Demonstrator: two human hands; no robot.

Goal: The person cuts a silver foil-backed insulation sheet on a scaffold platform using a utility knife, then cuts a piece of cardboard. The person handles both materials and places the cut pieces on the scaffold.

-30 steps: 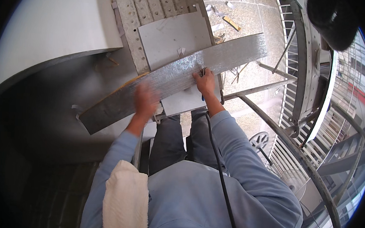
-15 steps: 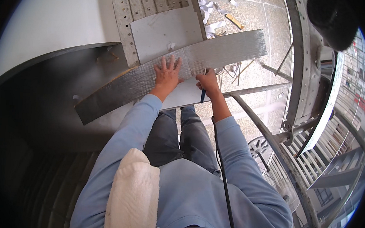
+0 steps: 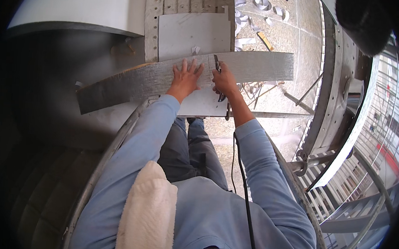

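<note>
A long silver strip (image 3: 262, 66) lies across in front of me, from the dark area at my left to a free end over the speckled floor (image 3: 300, 41) at my right. Its middle rests on a white board (image 3: 193, 33), which in turn lies on a grey metal plank (image 3: 184, 0) with rows of holes. A yellowish edge shows along the upper side of the strip, left of the board.

My left hand (image 3: 184, 81) is open and flat on the strip near its middle, fingers spread and pointing away from me; it grips nothing. Just to its right, my right hand (image 3: 225, 80) is closed around a dark knife (image 3: 217, 64), whose upper end points away from me over the strip and whose lower end pokes out beneath my palm. I cannot tell whether the blade touches the strip.

Beyond the board to the right, curled white scraps (image 3: 261, 0) and a yellow piece (image 3: 265, 41) lie on the floor. I wear pale blue sleeves (image 3: 130, 143); a cream towel (image 3: 146, 212) hangs at my left shoulder, and a black cable (image 3: 247, 209) runs down my right side.
</note>
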